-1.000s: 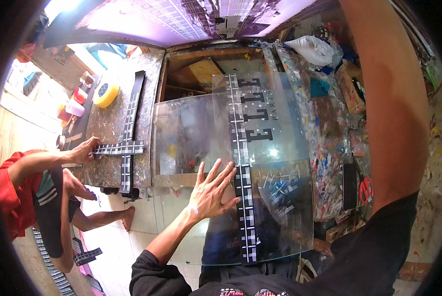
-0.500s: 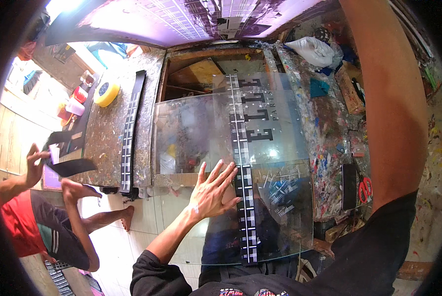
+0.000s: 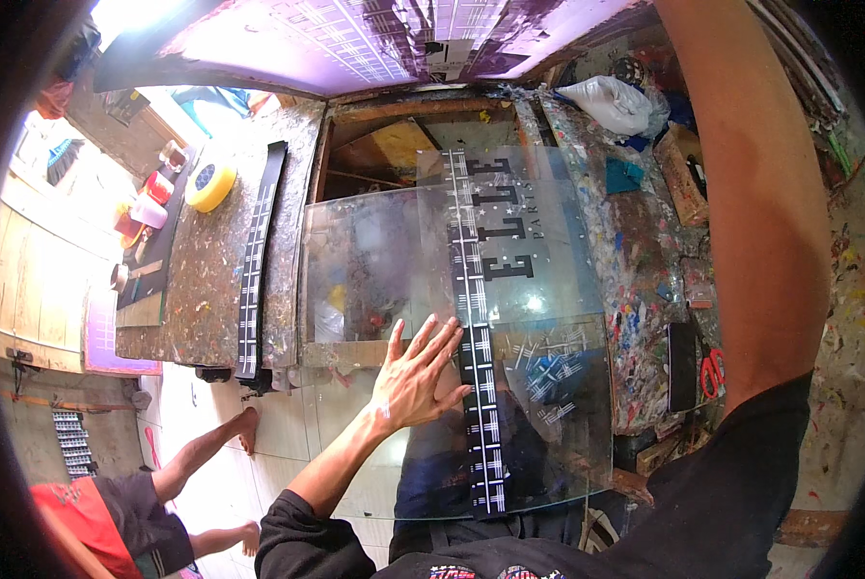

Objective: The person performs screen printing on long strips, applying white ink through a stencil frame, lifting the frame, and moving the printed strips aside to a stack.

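Observation:
My left hand [image 3: 418, 373] lies flat on a clear glass sheet [image 3: 365, 289], fingers spread, the fingertips touching the edge of a black strip [image 3: 483, 415] printed with white cross-hatched lines. The strip runs lengthwise over the glass. Dark lettering shows on the sheet to its right, and a cluster of white-and-blue line marks [image 3: 548, 372] sits lower down. My right forearm [image 3: 760, 174] rises along the right side and leaves at the top edge, so that hand is out of sight. A tilted purple printing screen [image 3: 336, 43] with the same line pattern stands above the far end.
A stack of printed black strips [image 3: 259, 261] and a yellow tape roll [image 3: 209, 184] lie on the left bench. Red scissors [image 3: 712, 372], a dark phone-like slab [image 3: 682, 367] and a white bag [image 3: 611, 101] are at right. Another person [image 3: 114, 521] is at lower left.
The other person at left has moved down and away, carrying off the black strips they held. My left hand and the strip stay put; my right arm and the screen shift only slightly.

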{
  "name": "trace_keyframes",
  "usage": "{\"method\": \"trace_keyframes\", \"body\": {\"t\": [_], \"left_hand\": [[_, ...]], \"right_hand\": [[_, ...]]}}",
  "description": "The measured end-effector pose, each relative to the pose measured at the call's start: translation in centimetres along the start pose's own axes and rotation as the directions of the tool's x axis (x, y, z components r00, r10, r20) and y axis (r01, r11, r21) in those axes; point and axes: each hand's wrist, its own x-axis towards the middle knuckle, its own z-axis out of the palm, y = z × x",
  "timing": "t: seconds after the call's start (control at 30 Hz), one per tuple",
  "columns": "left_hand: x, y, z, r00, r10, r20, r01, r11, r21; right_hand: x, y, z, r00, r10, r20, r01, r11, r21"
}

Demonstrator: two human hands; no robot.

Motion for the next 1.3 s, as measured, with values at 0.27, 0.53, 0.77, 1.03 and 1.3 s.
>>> {"method": "trace_keyframes", "body": {"t": [0.27,0.53,0.77,1.03,1.3], "left_hand": [[0.3,0.2,0.1,1.0,-0.03,-0.008,0.03,1.0,0.005],[0.1,0.1,-0.1,1.0,-0.01,0.002,0.01,1.0,0.02],[0.3,0.2,-0.1,1.0,-0.015,-0.01,0.015,1.0,0.021],[0.3,0.4,-0.3,1.0,-0.023,-0.014,0.023,1.0,0.011],[3.3,0.3,0.8,0.93,-0.298,-0.214,0.271,0.951,-0.146]], "right_hand": [[0.1,-0.1,-0.1,1.0,0.002,0.0,-0.002,1.0,-0.001],[0.2,-0.2,0.0,1.0,-0.002,-0.002,0.002,1.0,0.003],[0.5,-0.3,0.0,1.0,0.003,-0.005,-0.003,1.0,0.005],[0.8,-0.4,0.3,1.0,0.003,0.001,-0.003,1.0,0.004],[1.4,-0.3,0.3,1.0,0.0,0.012,0.0,1.0,-0.014]]}}
